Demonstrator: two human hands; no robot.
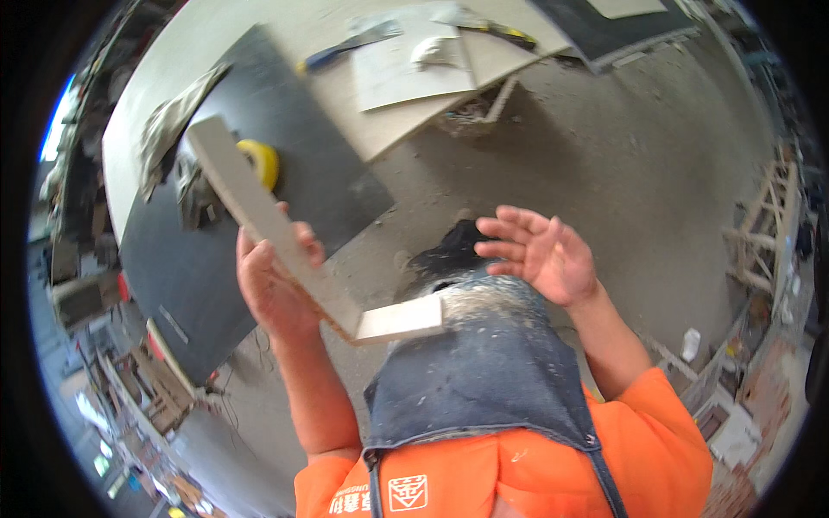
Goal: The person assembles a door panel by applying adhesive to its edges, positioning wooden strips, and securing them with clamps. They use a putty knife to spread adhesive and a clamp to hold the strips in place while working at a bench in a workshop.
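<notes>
My left hand (278,285) grips a pale L-shaped piece (243,181), made of a long strip joined at its lower end to a shorter one. The thumb and fingers wrap around the long strip from both sides. The short arm (401,319) points right, over my dark, dust-stained apron (479,375). To the right, my right hand (537,256) is raised with its fingers apart and nothing in it. Beyond the strip, a yellow roll, likely tape, (262,165) rests on a dark panel (317,162), partly hidden by the strip.
A crumpled cloth (175,123) lies across the dark panel's left edge. On the pale worktop (388,136) are a blue-handled scraper (350,46), another scraper with a black-and-yellow handle (499,31), and a white board (408,84). A wooden frame (764,233) stands on the right.
</notes>
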